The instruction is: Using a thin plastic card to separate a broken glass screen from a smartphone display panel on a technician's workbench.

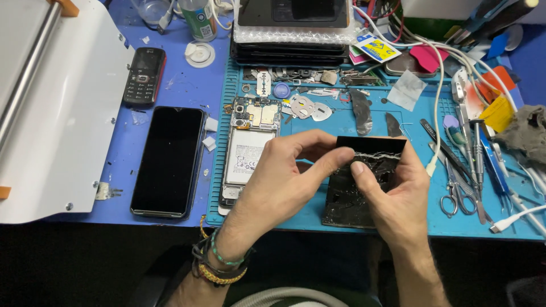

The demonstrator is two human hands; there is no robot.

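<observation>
A: Where is the cracked screen (364, 182)?

B: Above the blue mat (318, 128) on the desk. My left hand (284, 176) and right hand (392, 187) each grip it, thumbs pressing its face.

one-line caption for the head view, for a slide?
Both hands, left and right, grip a cracked black screen panel over a blue repair mat, beside an opened phone.

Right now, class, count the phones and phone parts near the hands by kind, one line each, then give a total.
Broken black screen panel, held by left hand and right hand: 1
Opened phone with battery showing: 1
Whole black smartphone: 1
Small keypad phone: 1
Total: 4
</observation>
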